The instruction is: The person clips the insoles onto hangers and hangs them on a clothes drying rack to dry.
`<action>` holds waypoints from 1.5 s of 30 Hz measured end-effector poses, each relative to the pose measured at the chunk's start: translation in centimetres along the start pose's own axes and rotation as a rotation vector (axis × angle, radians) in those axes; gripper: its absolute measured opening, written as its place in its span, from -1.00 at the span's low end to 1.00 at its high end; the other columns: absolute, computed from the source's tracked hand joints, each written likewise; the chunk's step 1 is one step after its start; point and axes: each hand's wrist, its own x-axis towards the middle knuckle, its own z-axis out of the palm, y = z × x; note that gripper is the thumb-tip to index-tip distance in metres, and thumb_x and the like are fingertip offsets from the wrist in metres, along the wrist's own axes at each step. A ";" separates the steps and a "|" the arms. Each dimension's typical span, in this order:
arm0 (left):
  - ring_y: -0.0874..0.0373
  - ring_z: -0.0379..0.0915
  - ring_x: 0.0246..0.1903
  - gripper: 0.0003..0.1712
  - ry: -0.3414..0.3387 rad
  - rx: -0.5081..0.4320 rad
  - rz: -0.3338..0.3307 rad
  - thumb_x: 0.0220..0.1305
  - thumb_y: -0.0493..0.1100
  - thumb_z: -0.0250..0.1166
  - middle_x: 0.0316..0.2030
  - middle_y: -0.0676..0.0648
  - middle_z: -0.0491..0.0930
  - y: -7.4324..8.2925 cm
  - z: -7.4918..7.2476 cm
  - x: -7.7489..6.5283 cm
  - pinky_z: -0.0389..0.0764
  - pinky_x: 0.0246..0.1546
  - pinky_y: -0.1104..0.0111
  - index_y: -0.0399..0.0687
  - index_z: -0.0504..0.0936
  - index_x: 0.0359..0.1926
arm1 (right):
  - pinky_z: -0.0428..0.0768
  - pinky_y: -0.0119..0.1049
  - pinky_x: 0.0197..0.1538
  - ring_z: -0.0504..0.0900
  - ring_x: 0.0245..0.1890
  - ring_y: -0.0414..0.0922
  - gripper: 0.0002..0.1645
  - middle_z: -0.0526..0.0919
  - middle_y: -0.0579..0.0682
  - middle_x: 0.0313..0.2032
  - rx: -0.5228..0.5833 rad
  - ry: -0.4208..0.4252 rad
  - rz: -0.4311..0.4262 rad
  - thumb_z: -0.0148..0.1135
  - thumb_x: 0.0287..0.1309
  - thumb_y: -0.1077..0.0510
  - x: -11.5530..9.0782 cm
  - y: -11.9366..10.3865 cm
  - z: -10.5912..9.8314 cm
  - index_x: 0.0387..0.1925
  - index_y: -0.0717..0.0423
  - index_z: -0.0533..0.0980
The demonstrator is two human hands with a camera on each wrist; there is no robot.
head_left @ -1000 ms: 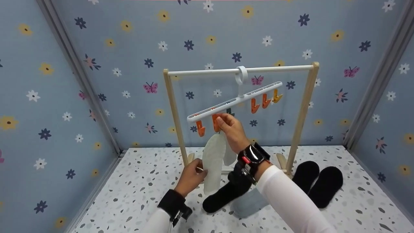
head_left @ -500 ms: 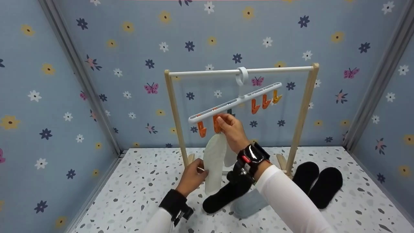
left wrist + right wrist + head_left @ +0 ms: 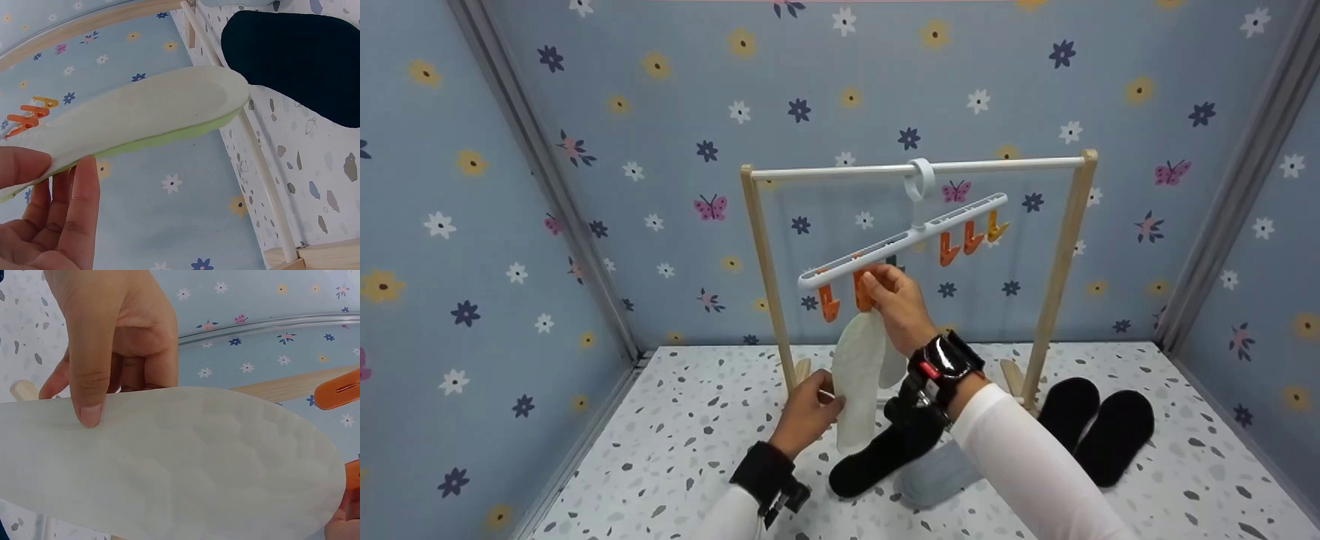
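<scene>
Pale insole [image 3: 858, 382], edge pinched in left hand [image 3: 808, 409]

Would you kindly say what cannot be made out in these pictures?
Head view: dark clip, mostly hidden by the right hand.
Head view: whether the held orange clip grips the front insole; too small, partly covered by that hand.
Head view: right end of blue insole, behind the right sleeve.
Left wrist view: black insole, cut off by the right edge.

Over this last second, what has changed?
Nothing visibly, beyond a slight camera shift. The left hand still holds the pale insole, the right hand still pinches the orange clip above it; the black insoles lie as before.
</scene>
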 end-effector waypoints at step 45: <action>0.01 0.54 -0.29 -0.90 0.074 0.078 0.071 0.24 -0.33 0.18 -0.24 -0.16 0.57 0.1 0.2 0.7 0.58 -0.29 0.31 -0.21 0.48 -0.21 | 0.39 -0.36 -0.27 0.43 -0.47 -0.18 -0.89 0.47 -0.06 -0.47 -0.012 -0.005 -0.039 0.01 0.33 0.30 0.0 0.4 -0.1 -0.18 0.27 0.44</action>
